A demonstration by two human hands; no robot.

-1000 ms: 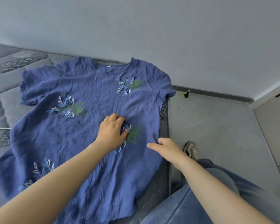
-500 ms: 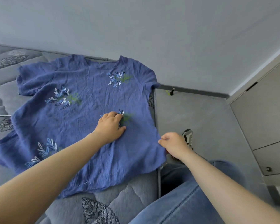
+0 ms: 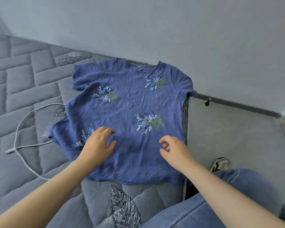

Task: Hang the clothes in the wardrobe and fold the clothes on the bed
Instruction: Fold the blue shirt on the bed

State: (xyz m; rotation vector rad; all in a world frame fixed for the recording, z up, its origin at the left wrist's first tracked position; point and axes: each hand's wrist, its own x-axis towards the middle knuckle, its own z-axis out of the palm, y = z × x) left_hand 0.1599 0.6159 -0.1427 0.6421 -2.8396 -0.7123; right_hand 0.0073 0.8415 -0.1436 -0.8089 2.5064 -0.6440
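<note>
A blue short-sleeved shirt [image 3: 127, 102] with leaf prints lies spread flat, collar toward the wall, on the grey quilted bed [image 3: 23, 83]. Its right side reaches the bed's edge and its hem faces me. My left hand [image 3: 98, 145] rests on the lower left part of the shirt with fingers loosely bent, holding nothing. My right hand [image 3: 175, 149] hovers over the lower right part, fingers relaxed and slightly curled, gripping nothing.
A white cable [image 3: 21, 129] loops on the bed left of the shirt. The grey floor [image 3: 229, 132] lies right of the bed edge, with my shoe [image 3: 220, 164] and jeans-clad leg [image 3: 212, 203] there. A small dark plug [image 3: 207, 102] sits by the baseboard.
The shirt has been drawn back onto the bed and lies flatter. My right hand released the hem edge and moved onto the shirt. My left hand slid down toward the hem.
</note>
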